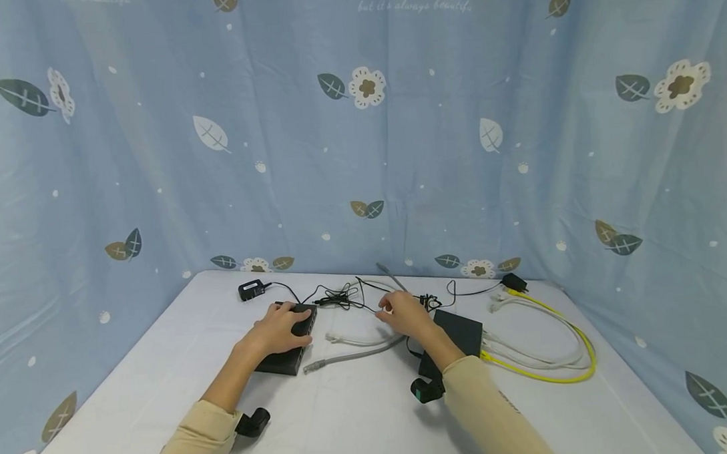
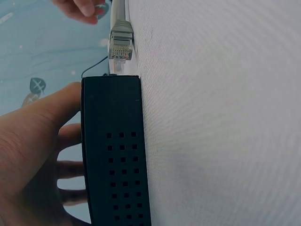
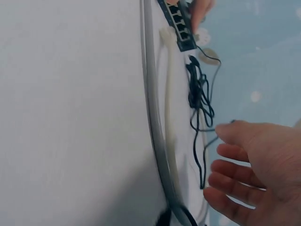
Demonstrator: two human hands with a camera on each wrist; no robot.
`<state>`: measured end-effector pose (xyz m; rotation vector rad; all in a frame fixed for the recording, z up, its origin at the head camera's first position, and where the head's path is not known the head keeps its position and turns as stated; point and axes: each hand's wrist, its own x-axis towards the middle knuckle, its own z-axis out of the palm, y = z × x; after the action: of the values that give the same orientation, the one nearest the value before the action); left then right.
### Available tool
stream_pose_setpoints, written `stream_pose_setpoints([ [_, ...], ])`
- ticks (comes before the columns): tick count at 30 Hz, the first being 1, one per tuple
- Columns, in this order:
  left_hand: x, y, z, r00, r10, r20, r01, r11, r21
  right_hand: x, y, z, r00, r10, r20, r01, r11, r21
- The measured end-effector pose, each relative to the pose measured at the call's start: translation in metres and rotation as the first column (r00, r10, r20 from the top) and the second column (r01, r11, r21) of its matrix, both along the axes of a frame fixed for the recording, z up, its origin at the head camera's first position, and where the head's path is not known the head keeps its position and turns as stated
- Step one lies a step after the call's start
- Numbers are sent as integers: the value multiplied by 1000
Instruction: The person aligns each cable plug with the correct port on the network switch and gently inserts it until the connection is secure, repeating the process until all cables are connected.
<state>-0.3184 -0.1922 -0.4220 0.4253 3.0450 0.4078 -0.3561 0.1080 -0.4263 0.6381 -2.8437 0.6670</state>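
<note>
A black network switch lies at the left of the table, its row of ports facing right. My left hand rests on top of it with spread fingers; the vented side fills the left wrist view. Between the two boxes, my right hand hovers over the cables, fingers loosely bent and apart. A thin black cord passes right by its thumb tip. Below it run a grey network cable and a whitish one, their plugs toward the switch. One clear plug shows close to the switch's corner.
A second black box sits partly behind the right forearm, with white cables and a yellow cable at its right. Two power adapters lie toward the back corners. Bundled black cord lies at the back middle, before a curtain.
</note>
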Motion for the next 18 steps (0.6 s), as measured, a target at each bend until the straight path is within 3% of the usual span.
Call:
stream_pose_setpoints([
  [6, -1, -1, -1, 1000, 1, -2, -1, 1000, -5, -3, -21, 0, 1000, -6, -9, 6, 1000, -11],
  [12, 0, -1, -1, 1000, -5, -9, 5, 1000, -3, -2, -32, -1, 998, 21, 58, -18, 999, -39],
  [18, 1, 1, 0, 1000, -6, -3, 6, 1000, -4, -3, -26, -5, 995, -7, 101, 2, 999, 43],
])
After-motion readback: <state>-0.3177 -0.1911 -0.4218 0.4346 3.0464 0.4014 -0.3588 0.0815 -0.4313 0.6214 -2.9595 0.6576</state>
